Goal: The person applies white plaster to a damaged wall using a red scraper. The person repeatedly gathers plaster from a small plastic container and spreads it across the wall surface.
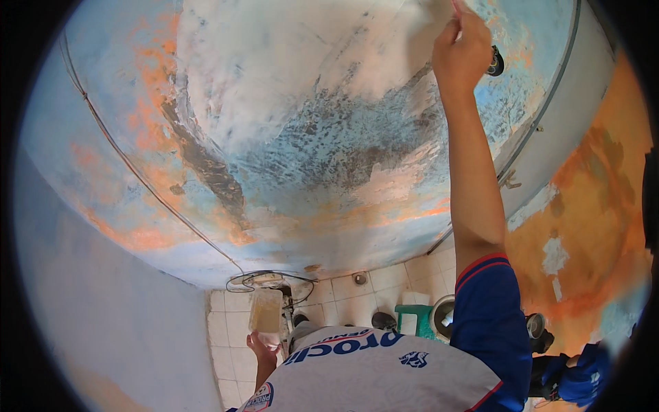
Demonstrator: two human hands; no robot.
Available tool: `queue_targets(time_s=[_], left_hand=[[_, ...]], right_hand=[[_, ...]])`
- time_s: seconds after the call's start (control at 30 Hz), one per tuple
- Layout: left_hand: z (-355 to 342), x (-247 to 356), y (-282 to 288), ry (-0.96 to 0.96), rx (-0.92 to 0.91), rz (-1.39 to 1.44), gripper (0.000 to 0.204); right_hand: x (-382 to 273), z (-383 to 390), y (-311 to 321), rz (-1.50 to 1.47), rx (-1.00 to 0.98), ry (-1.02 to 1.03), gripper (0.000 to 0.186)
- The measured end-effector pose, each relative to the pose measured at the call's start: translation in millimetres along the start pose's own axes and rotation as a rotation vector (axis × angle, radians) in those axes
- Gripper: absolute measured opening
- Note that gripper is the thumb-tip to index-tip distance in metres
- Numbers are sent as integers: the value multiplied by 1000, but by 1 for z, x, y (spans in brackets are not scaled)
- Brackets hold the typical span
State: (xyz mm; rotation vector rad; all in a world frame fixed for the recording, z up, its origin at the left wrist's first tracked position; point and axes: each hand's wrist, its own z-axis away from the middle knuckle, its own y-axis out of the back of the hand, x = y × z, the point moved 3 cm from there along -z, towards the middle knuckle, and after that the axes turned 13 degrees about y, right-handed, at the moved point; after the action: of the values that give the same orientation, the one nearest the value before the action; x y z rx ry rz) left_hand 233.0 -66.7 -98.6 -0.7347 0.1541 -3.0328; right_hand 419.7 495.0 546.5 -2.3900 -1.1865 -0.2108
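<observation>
My right hand [463,51] is raised against the wall at the upper right, its fingers closed around a thin reddish tool [456,7]. Most of that tool is cut off or hidden, so its kind does not show. Just right of the hand is a small round black thing [495,62], which I cannot identify. The wall [329,130] has a broad whitish coated patch above rough grey-blue and orange areas. Low on the left, my left hand [263,347] grips the near end of a pale rectangular tub [266,312]; yellowish-white residue shows in it.
Cables [137,172] run down the left of the wall to a coil [271,277] near the tiled floor [230,336]. A green stool [408,321] stands beside a round pot [443,317]. At the lower right another person [582,378] in blue is partly visible near a metal can [536,325].
</observation>
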Motion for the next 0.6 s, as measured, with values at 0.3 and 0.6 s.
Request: queue_targets(time_s=[0.3, 0.6], left_hand=[[15, 6, -32, -30, -43, -26, 89], [10, -13, -38, -67, -81, -23, 82]], right_hand=[[-242, 205, 53, -804, -737, -238, 28], [-53, 24, 13, -198, -9, -179, 29]])
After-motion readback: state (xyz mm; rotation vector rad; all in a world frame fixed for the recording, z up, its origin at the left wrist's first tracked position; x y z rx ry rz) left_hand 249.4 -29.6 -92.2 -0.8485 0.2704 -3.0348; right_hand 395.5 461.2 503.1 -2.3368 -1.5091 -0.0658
